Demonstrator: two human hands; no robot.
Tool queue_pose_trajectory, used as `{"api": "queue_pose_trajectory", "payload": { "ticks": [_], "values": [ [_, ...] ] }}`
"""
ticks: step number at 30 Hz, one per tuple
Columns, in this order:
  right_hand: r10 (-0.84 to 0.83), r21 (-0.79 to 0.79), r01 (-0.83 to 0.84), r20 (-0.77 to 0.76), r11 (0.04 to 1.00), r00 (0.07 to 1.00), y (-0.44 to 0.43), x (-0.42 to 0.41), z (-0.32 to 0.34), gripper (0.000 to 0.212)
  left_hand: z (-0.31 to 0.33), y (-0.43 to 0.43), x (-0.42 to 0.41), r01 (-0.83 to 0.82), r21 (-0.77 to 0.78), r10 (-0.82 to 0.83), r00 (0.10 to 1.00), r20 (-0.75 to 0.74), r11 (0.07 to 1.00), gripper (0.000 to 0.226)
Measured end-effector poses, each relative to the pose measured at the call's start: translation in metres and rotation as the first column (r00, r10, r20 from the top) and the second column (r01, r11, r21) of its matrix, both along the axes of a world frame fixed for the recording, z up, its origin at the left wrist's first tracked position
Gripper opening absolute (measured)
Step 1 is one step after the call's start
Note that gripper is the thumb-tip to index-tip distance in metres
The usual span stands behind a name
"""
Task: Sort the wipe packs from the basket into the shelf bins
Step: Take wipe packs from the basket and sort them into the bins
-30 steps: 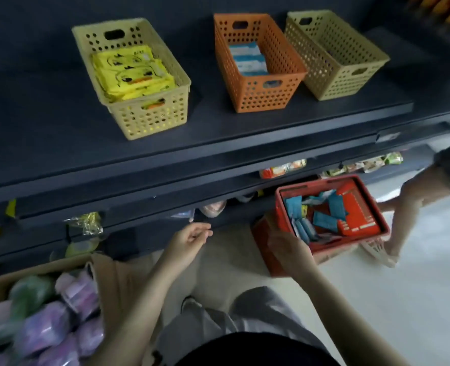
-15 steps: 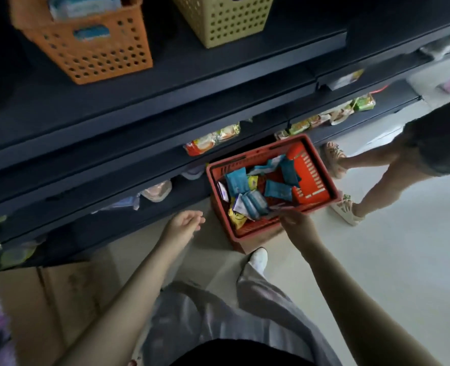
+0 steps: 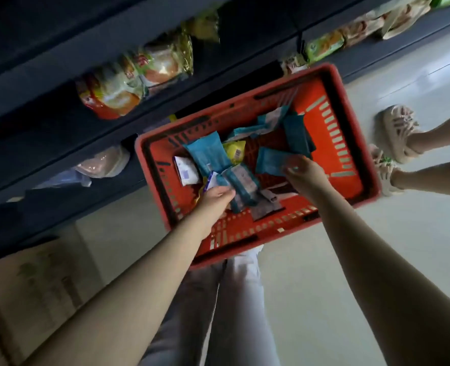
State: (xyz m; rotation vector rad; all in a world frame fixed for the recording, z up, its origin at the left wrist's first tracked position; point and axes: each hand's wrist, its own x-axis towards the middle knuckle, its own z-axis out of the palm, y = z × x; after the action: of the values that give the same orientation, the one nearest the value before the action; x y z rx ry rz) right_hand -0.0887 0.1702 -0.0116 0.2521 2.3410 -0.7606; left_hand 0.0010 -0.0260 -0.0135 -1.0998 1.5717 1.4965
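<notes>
Basket: a red basket [image 3: 346,165] is seen on the floor [image 3: 324,286], just beside a dark shelf [image 3: 47,107].
Contents: a loose heap of wipe packs is left inside, mostly teal, with a yellow pack [image 3: 235,150] and a white pack [image 3: 185,171] among them.
Left hand: the left hand [image 3: 213,199] is curled round a teal pack, the left pack [image 3: 242,186], which is not yet lifted out of the basket.
Right hand: the right hand [image 3: 304,173] is reached onto another teal pack, the right pack [image 3: 270,161], with bent fingertips on its edge; a firm pinch cannot be told through the blur.
Bins: none are in view, so nothing sorted can be counted.
Progress: a pick-up is judged to be under way, and much sorting is judged to be left.
</notes>
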Motion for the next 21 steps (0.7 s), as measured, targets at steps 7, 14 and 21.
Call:
{"api": "queue_pose_trajectory", "payload": {
  "ticks": [7,14,21],
  "values": [
    [0.166,0.117,-0.177,0.098,0.977,0.981,0.007,-0.04,-0.064,0.037,-0.091,0.013,-0.015,-0.101,-0.011,0.102,0.993,0.065,0.995,0.084],
    [0.116,-0.017,-0.114,0.171,0.993,0.978,0.022,-0.043,-0.106,0.055,-0.093,0.023,-0.034,-0.116,-0.162,0.121,0.992,0.023,0.98,0.045],
    [0.081,-0.03,-0.077,0.141,0.997,0.987,0.023,-0.05,-0.128,0.068,-0.104,0.038,-0.051,-0.128,-0.237,0.127,0.992,-0.02,0.963,0.019]
  ]
}}
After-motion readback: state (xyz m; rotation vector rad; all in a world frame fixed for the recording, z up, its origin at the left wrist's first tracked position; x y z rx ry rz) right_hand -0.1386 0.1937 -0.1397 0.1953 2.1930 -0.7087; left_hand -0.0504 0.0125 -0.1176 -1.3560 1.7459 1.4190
